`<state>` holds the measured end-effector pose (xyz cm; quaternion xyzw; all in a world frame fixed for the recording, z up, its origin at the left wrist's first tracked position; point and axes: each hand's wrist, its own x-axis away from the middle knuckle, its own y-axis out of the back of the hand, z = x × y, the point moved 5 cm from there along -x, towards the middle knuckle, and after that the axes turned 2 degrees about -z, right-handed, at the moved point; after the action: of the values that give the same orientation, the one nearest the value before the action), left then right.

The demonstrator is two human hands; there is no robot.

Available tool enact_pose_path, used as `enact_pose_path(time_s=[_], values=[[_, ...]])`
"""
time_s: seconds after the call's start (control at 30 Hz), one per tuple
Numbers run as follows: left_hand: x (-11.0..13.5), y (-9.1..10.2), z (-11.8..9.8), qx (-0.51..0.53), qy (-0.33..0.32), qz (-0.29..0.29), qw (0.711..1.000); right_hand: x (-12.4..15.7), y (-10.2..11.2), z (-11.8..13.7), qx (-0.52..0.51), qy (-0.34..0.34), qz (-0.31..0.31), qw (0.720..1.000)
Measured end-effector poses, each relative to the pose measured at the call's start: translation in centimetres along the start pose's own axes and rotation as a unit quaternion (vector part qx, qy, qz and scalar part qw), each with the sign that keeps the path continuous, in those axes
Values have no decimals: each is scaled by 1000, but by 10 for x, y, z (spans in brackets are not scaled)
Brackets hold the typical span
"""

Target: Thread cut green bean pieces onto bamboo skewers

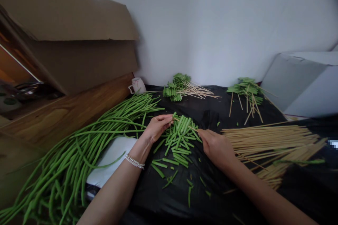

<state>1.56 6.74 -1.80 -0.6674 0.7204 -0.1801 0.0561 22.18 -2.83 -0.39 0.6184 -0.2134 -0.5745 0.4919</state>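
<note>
In the middle of the head view, my right hand (215, 146) is closed around one end of a thin wooden skewer (194, 129). The skewer slants up and left across a heap of cut green bean pieces (179, 142). At its far tip, my left hand (160, 126) pinches a short green bean piece (174, 114). Several bean pieces sit side by side near the skewer, but I cannot tell which are threaded on it. Loose pieces lie scattered below the heap on the black plastic sheet (158, 204).
Long green beans (76, 147) spread along the left, partly over a white pad (116, 154). Bare skewers (269, 140) lie at right. Filled skewers (175, 88) and another bunch (245, 89) rest near the wall. A mug (138, 86), cardboard box (87, 49) and white box (298, 81) stand around.
</note>
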Motion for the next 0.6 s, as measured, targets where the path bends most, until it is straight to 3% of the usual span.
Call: enact_pose_path(time_s=[0.27, 0.6], values=[[1, -2, 0, 51, 43, -14, 998, 0, 3, 1, -11, 15, -39, 999], [5, -13, 13, 61, 68, 77, 993, 2, 1, 2, -17, 12, -40, 999]])
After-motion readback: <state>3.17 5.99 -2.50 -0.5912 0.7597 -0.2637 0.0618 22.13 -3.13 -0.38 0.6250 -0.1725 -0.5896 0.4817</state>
